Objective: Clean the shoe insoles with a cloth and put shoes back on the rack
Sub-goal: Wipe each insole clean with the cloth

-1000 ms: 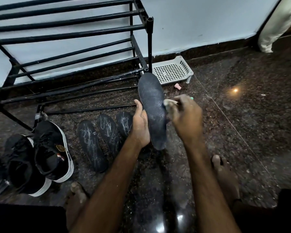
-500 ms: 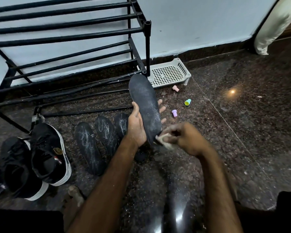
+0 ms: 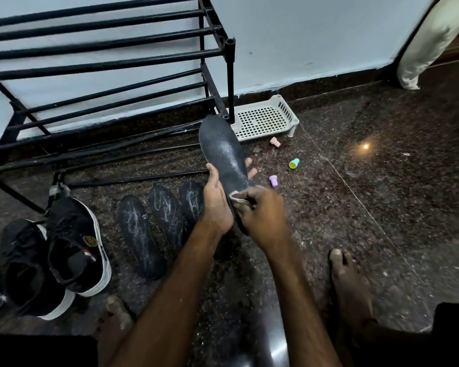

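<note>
My left hand (image 3: 217, 205) grips a dark insole (image 3: 223, 152) from behind, holding it upright above the floor. Against the insole's lower half my right hand (image 3: 263, 215) pinches a small pale cloth (image 3: 237, 196). Three more dark insoles with whitish dust streaks (image 3: 141, 234) lie side by side on the floor left of my hands. Two black shoes with white soles (image 3: 72, 247) stand at the lower left. The black metal shoe rack (image 3: 104, 64) fills the upper left, its shelves bare.
A white perforated plastic tray (image 3: 265, 120) lies by the rack's right leg against the wall. Small pink (image 3: 275, 142), teal (image 3: 294, 163) and purple (image 3: 273, 180) caps are scattered on the dark speckled floor. My bare feet (image 3: 350, 284) rest at the bottom.
My right hand with the cloth went from the insole's middle down to its lower end, then back up a little. The insole tilted slightly; the left hand kept its hold.
</note>
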